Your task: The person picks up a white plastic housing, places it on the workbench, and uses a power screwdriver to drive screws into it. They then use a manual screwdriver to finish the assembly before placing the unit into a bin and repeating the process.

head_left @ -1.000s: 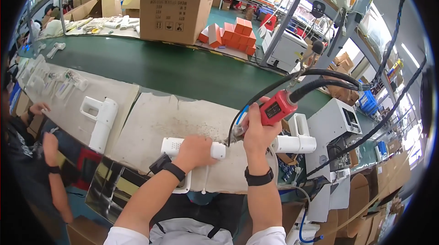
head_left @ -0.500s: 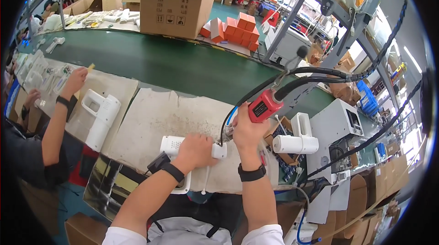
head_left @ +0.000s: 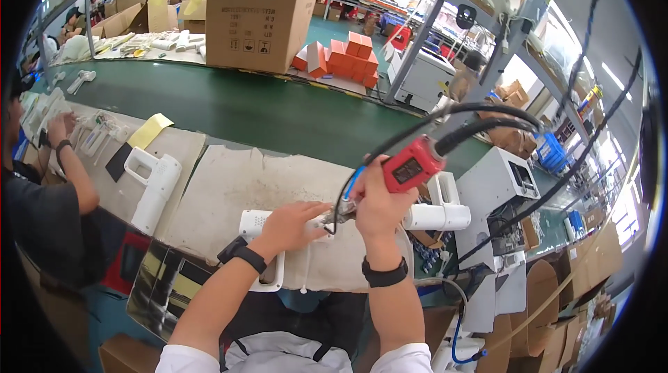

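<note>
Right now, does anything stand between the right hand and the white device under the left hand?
Yes: the red tool gripped in the right hand, its metal tip at the right end of the white device, and a black cable looping beside the tip. The left hand lies across the device. Nothing else visible is in the way.

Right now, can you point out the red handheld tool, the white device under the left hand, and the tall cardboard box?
Red handheld tool [head_left: 415, 163]: head view, on its red body.
White device [head_left: 255, 222]: head view, on its perforated end.
Tall cardboard box [head_left: 256, 12]: head view, on its front face.
</note>
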Demonstrator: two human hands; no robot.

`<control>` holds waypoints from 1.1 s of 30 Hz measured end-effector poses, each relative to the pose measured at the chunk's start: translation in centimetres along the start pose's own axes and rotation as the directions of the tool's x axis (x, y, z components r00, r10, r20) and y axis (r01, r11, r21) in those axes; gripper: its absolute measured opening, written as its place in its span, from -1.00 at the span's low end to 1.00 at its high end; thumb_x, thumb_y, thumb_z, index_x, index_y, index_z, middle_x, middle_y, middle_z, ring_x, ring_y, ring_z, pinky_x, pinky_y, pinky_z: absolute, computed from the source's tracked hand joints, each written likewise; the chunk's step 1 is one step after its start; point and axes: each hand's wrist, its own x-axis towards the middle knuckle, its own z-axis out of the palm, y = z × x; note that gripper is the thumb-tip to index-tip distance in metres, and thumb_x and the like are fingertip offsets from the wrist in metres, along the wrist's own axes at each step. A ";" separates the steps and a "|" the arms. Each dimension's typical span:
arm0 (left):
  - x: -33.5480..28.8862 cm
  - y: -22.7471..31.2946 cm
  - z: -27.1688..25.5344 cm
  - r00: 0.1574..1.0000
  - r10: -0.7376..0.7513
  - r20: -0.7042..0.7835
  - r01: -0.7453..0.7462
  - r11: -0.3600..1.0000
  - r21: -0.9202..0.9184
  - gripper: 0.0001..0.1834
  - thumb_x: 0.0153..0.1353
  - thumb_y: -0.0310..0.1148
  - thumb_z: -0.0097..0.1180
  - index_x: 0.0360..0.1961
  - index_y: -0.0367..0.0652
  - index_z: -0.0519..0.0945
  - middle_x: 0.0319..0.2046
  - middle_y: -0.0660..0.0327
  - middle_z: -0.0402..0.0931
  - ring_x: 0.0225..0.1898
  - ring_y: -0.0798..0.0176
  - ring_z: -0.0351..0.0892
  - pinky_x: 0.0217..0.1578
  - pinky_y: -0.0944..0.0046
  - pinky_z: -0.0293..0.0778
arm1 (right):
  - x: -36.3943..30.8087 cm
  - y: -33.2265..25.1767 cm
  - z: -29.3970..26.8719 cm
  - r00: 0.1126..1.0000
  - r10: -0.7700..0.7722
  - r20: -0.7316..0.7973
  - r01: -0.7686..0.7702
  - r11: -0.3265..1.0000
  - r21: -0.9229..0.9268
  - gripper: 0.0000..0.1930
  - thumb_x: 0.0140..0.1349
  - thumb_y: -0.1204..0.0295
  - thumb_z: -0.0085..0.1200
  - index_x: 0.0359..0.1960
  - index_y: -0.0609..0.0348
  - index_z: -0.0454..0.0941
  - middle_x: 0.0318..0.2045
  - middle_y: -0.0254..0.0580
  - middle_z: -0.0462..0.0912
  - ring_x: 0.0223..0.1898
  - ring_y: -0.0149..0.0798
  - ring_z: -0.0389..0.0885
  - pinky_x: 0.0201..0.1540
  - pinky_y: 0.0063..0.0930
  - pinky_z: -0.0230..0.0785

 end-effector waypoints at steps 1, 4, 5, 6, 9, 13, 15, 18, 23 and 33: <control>-0.3 -0.9 0.2 1.000 0.005 0.011 -0.005 1.000 -0.004 -0.51 0.04 -0.22 0.24 0.02 -0.18 0.55 -0.12 0.11 0.62 -0.02 0.00 0.56 0.00 0.09 0.47 | -0.3 -0.4 0.5 0.999 0.036 0.011 -0.036 0.999 -0.020 -0.92 0.29 0.52 0.04 -0.36 0.26 0.47 -0.72 -0.33 0.46 -0.76 -0.49 0.39 -0.71 -0.63 0.13; -1.2 -1.8 0.4 1.000 -0.024 -0.006 0.024 0.999 -0.028 -0.66 -0.06 -0.52 0.14 -0.17 -0.11 0.66 -0.18 0.06 0.64 -0.10 -0.03 0.59 -0.04 0.10 0.50 | -0.8 -0.5 1.4 0.998 0.062 0.031 -0.061 0.998 -0.029 -0.92 0.28 0.52 0.07 -0.36 0.26 0.48 -0.70 -0.34 0.48 -0.73 -0.48 0.43 -0.69 -0.64 0.18; -1.0 -1.2 0.0 1.000 -0.015 0.016 0.016 0.999 -0.037 -0.66 -0.06 -0.52 0.14 -0.17 -0.11 0.66 -0.18 0.06 0.64 -0.10 -0.03 0.59 -0.04 0.10 0.50 | -0.8 -0.4 1.3 0.998 0.040 0.056 -0.039 0.999 -0.012 -0.92 0.28 0.53 0.08 -0.36 0.26 0.48 -0.69 -0.34 0.49 -0.72 -0.48 0.44 -0.68 -0.64 0.21; -0.9 -0.8 -0.4 0.995 -0.078 0.061 0.082 0.995 -0.057 -0.66 -0.07 -0.53 0.13 -0.18 -0.11 0.67 -0.17 0.06 0.64 -0.11 -0.03 0.59 -0.05 0.10 0.50 | -0.9 -0.3 1.2 0.998 0.043 0.034 -0.043 0.999 -0.023 -0.92 0.28 0.53 0.08 -0.36 0.26 0.48 -0.69 -0.34 0.49 -0.72 -0.48 0.44 -0.68 -0.64 0.21; -0.4 -0.5 -0.4 0.985 -0.137 0.101 0.144 0.988 -0.061 -0.68 -0.08 -0.56 0.07 -0.23 -0.18 0.67 -0.17 0.04 0.64 -0.13 -0.06 0.59 -0.08 0.10 0.51 | -0.6 0.0 0.8 0.998 -0.029 0.054 0.028 1.000 0.011 -0.93 0.26 0.54 0.09 -0.36 0.27 0.48 -0.69 -0.33 0.49 -0.71 -0.48 0.45 -0.67 -0.61 0.23; -0.4 -2.0 1.4 0.968 0.111 -0.226 -0.135 0.987 -0.092 -0.81 0.09 -0.30 0.28 -0.50 -0.20 0.62 -0.63 -0.01 0.48 -0.52 -0.13 0.49 -0.47 0.02 0.39 | -0.6 -0.8 0.4 0.998 -0.057 0.010 0.057 0.998 0.000 -0.93 0.26 0.54 0.10 -0.35 0.28 0.48 -0.70 -0.33 0.48 -0.72 -0.48 0.44 -0.68 -0.61 0.22; -0.5 -1.4 1.3 0.968 0.108 -0.227 -0.113 0.994 -0.011 -0.84 0.09 -0.28 0.26 -0.43 -0.16 0.67 -0.60 -0.02 0.52 -0.48 -0.15 0.51 -0.44 -0.01 0.40 | -0.7 -1.7 0.2 1.000 -0.026 -0.004 0.026 1.000 0.003 -0.93 0.25 0.54 0.09 -0.35 0.28 0.47 -0.70 -0.33 0.47 -0.73 -0.48 0.44 -0.68 -0.61 0.21; -0.7 -2.0 1.2 0.987 0.076 -0.139 -0.078 0.997 -0.010 -0.81 0.06 -0.29 0.26 -0.31 -0.11 0.68 -0.52 -0.02 0.56 -0.41 -0.17 0.53 -0.40 -0.03 0.42 | -1.0 -2.5 0.4 0.999 0.001 0.037 -0.003 0.998 0.066 -0.92 0.25 0.52 0.08 -0.31 0.27 0.45 -0.72 -0.32 0.46 -0.74 -0.48 0.43 -0.70 -0.62 0.16; -0.8 -2.7 1.5 0.989 0.079 -0.124 -0.081 0.997 -0.010 -0.70 0.05 -0.31 0.25 -0.14 -0.07 0.64 -0.39 -0.01 0.59 -0.34 -0.18 0.55 -0.34 -0.04 0.46 | -1.0 -2.2 0.5 0.999 -0.009 0.046 0.006 0.998 0.063 -0.91 0.26 0.52 0.08 -0.31 0.27 0.45 -0.72 -0.32 0.47 -0.75 -0.48 0.42 -0.71 -0.63 0.15; -0.5 -2.8 1.3 0.989 0.120 -0.086 -0.122 0.993 -0.011 -0.72 0.11 -0.33 0.20 -0.12 -0.07 0.61 -0.28 0.00 0.59 -0.25 -0.17 0.54 -0.27 -0.05 0.44 | -0.6 -1.8 0.3 0.998 -0.030 0.049 0.027 0.998 0.048 -0.87 0.26 0.46 0.12 -0.31 0.28 0.47 -0.75 -0.33 0.46 -0.76 -0.51 0.41 -0.71 -0.64 0.14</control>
